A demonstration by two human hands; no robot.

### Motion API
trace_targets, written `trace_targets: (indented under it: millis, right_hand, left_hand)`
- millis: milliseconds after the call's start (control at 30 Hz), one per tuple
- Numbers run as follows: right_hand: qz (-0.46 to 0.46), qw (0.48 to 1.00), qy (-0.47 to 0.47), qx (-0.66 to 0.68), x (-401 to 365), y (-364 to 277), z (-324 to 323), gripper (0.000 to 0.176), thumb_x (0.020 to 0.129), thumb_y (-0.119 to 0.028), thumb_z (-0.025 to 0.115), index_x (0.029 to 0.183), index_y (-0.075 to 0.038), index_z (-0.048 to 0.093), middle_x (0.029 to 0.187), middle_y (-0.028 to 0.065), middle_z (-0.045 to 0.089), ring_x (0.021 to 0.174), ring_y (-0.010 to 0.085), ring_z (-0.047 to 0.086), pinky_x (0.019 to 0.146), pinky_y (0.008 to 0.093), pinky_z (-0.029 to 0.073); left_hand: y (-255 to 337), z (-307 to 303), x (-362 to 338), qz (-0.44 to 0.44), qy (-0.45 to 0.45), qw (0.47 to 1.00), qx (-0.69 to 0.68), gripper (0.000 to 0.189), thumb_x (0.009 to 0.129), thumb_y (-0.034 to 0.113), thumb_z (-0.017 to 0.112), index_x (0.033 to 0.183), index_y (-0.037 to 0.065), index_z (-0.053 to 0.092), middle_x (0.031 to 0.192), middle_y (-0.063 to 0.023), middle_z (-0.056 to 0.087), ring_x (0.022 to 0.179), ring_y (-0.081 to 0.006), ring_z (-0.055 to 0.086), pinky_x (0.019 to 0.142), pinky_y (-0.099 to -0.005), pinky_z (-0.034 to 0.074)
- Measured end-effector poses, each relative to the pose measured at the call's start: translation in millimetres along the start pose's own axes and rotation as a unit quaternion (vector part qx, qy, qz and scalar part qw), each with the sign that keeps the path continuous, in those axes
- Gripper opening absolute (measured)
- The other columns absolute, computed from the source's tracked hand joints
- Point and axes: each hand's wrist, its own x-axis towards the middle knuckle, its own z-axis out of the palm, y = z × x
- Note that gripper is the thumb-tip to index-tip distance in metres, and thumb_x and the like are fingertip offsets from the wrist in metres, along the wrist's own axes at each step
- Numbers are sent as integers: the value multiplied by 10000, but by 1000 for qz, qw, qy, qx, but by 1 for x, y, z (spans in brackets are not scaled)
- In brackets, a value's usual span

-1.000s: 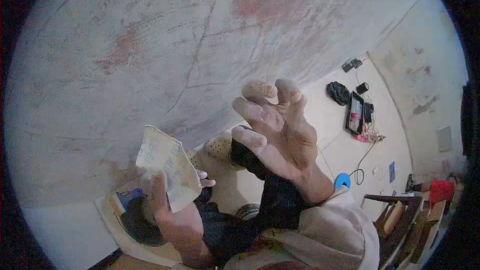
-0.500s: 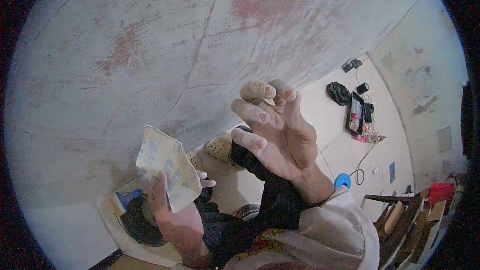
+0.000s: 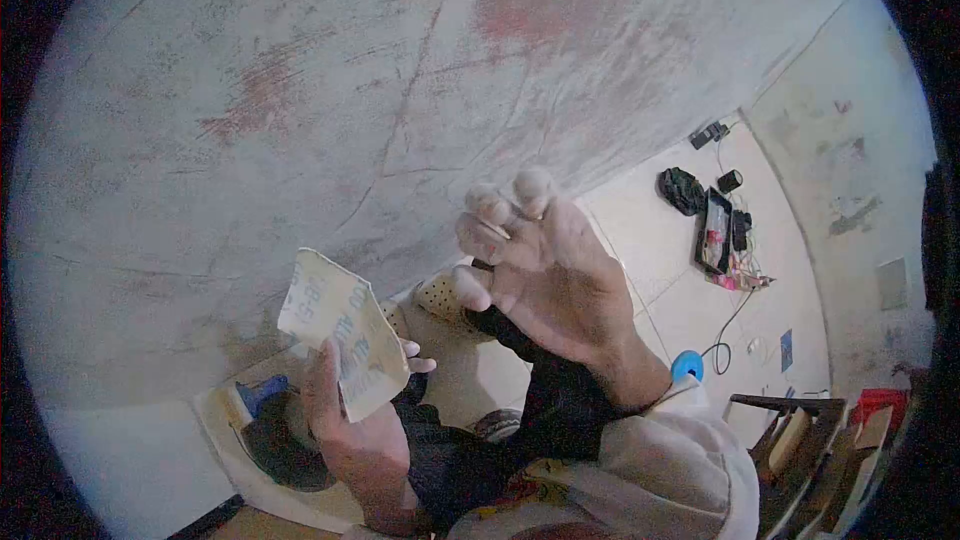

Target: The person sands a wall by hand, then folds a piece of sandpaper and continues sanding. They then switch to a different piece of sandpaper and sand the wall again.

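In the head view my left hand (image 3: 365,450) grips a piece of sandpaper (image 3: 345,340), thumb on its printed back and fingertips showing past the right edge. The sheet is pale, with blue lettering, and slightly bent. My right hand (image 3: 560,285) is raised with its palm showing, the fingers apart and loosely curled, and nothing in it. White dust coats its fingers. Beyond both hands rises a scuffed white wall (image 3: 300,140) with reddish patches and cracks.
Below are perforated tan clogs (image 3: 440,298) on the tiled floor. To the left stands a dark round container (image 3: 285,445) with a blue-and-yellow brush (image 3: 258,395). A black tray (image 3: 714,230), a black bag (image 3: 682,190), cables and blue tape (image 3: 687,367) lie right; wood pieces (image 3: 800,450) are lower right.
My right hand has tilted, its fingertips shifting so the fingers sit more upright and spread. My left hand and the sandpaper have barely moved.
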Motion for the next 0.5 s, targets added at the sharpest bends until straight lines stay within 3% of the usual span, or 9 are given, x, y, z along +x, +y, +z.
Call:
trace_targets:
  millis: [100,133,167,200,300,367,433,467,500]
  right_hand:
    - [67,996,52,-6,0,0,-3,228,996,-221,574,1164,-82,511,1108,33,477,970,129,476,861,322,444]
    - [70,996,47,-4,2,0,-2,228,996,-221,574,1164,-82,511,1108,33,477,970,129,476,861,322,444]
    - [101,972,77,-197,2,0,1,281,993,-213,578,1206,-51,493,1109,54,511,964,130,506,851,296,447]
    - [126,910,102,-382,3,1,2,334,990,-205,582,1248,-20,476,1110,75,545,957,131,536,842,270,450]
    - [80,833,99,-538,-5,14,7,386,990,-203,584,1284,25,481,1055,103,597,912,138,571,790,270,465]
    - [125,805,78,-574,0,2,16,370,989,-219,590,1234,53,541,964,106,630,884,138,581,748,300,481]
    - [222,764,18,-605,0,-2,18,369,982,-257,610,1183,51,597,900,111,658,809,127,573,725,299,481]
    - [79,779,-46,-620,-4,8,11,370,978,-294,617,1137,39,630,815,92,664,756,105,554,683,281,471]
    - [76,780,-47,-619,-4,8,11,370,978,-294,617,1137,39,630,815,92,664,756,105,554,683,281,471]
  left_hand:
    - [-3,-11,6,-51,-59,983,-164,357,1039,141,387,1329,-62,434,1171,-247,546,958,-355,660,757,-489,601]
    - [-16,-23,8,1,-32,999,10,341,1024,110,429,1306,-79,461,1169,-242,545,971,-331,658,804,-467,593]
    - [-24,-31,9,51,-1,982,183,325,1010,80,471,1283,-96,488,1166,-237,544,984,-307,656,852,-446,585]
    - [-24,-28,9,55,5,981,184,325,1010,80,471,1283,-96,488,1166,-237,544,984,-307,656,852,-446,585]
    - [-10,-7,10,104,85,971,196,288,984,103,562,1205,-81,578,1130,-189,600,984,-233,646,890,-369,550]
    - [12,9,10,15,44,994,95,263,991,142,575,1150,-62,622,1065,-123,655,958,-151,620,860,-300,513]
    - [10,4,8,28,23,984,173,263,995,159,579,1153,-45,629,1023,-65,674,935,-91,583,826,-265,485]
    - [14,5,8,17,-60,975,215,270,995,162,580,1156,-49,625,1015,-61,675,926,-85,579,825,-261,480]
    - [17,7,9,4,-143,957,254,276,994,165,580,1158,-53,620,1006,-58,676,916,-80,575,824,-256,474]
